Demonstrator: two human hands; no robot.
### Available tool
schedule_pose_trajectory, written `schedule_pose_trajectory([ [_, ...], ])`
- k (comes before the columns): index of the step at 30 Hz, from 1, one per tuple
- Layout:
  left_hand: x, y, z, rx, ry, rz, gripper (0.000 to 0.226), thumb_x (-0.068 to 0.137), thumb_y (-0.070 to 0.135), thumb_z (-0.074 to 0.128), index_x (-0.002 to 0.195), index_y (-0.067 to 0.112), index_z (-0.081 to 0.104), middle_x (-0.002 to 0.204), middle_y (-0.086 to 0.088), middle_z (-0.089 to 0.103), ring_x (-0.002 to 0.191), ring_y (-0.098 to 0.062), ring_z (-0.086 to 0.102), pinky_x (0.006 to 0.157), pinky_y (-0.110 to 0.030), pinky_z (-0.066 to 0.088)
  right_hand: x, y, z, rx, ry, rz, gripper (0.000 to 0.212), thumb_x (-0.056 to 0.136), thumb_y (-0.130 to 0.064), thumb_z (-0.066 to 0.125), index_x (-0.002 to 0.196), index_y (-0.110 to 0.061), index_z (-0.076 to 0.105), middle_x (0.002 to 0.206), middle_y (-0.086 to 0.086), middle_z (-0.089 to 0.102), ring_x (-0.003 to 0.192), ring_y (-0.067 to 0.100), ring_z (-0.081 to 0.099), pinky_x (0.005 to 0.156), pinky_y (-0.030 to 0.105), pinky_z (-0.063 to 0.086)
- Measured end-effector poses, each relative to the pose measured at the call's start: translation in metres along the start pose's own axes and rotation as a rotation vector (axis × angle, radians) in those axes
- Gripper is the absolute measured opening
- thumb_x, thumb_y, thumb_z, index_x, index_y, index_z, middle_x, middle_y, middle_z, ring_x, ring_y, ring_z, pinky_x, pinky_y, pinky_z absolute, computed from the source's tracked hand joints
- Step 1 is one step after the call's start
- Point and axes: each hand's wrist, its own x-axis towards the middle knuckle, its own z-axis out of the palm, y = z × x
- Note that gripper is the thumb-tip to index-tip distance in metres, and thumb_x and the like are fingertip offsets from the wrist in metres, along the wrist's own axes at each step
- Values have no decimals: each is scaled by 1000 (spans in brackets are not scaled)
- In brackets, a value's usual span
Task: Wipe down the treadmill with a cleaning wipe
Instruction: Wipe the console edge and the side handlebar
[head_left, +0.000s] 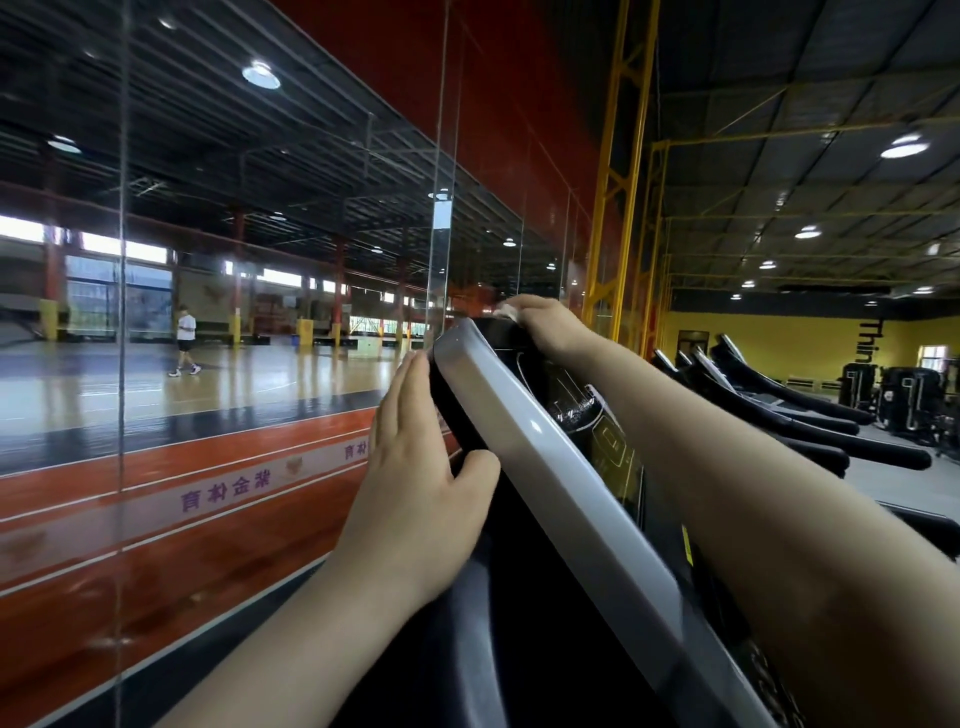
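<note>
A: What are the hands doing?

B: The right hand (540, 325), at frame centre, is clenching a white wipe (506, 312) and pressing it on the console's (524, 431) top edge. The left hand (415, 478), just below and left, is lying open and flat against the console's back, thumb hooking the front.

A: Progress?

B: Judging by position, only the top is being wiped; the screen, grey rim and everything lower are seemingly waiting.

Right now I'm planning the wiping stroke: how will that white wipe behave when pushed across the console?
The wipe looks bunched under the right hand, so probably floppy and light. On the glossy console it should slide easily.
</note>
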Motion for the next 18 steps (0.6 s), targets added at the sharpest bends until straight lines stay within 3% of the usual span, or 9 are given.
schedule_pose_trajectory([
  [4, -1, 1, -4, -180, 79, -88, 76, 84, 42, 31, 155, 40, 3, 160, 25, 4, 140, 11, 3, 118, -28, 7, -33, -58, 1, -68, -243, -254, 32, 103, -18, 37, 110, -15, 67, 111, -5, 64, 106, 8, 57, 96, 21, 40],
  [7, -3, 0, -7, -293, 150, -139, 69, 89, 37, 31, 154, 42, 9, 161, 21, 10, 146, 1, 10, 122, -41, 13, -56, -91, 0, -124, -364, -359, 30, 99, -10, 40, 97, -12, 70, 89, -14, 64, 79, -9, 57, 76, 5, 38],
  [9, -6, 1, -9, -308, 166, -135, 62, 96, 31, 30, 154, 40, 11, 161, 18, 12, 146, -2, 13, 122, -41, 16, -71, -103, -2, -171, -407, -393, 30, 95, -5, 42, 93, -10, 71, 86, -11, 67, 75, -10, 59, 72, 5, 40],
  [13, -5, 3, -9, -308, 172, -89, 68, 88, 39, 27, 155, 38, 13, 161, 16, 14, 146, -3, 15, 121, -39, 19, -105, -102, -3, -411, -403, -634, 32, 86, -14, 45, 94, -16, 75, 100, -7, 72, 99, 7, 63, 94, 26, 47],
  [16, -7, 4, -6, -359, 160, -1, 48, 98, 29, 30, 141, 49, 33, 147, 25, 36, 132, 13, 31, 114, -30, 27, -135, -78, -5, -621, -321, -854, 38, 84, -18, 43, 106, -15, 74, 122, -2, 67, 130, 12, 46, 120, 30, 18],
  [18, -8, 5, -5, -336, 157, 36, 48, 102, 18, 29, 130, 56, 36, 137, 34, 39, 123, 21, 34, 110, -25, 27, -157, -55, -8, -713, -274, -912, 48, 87, -22, 37, 123, -16, 67, 139, -2, 57, 144, 13, 31, 123, 34, 5],
])
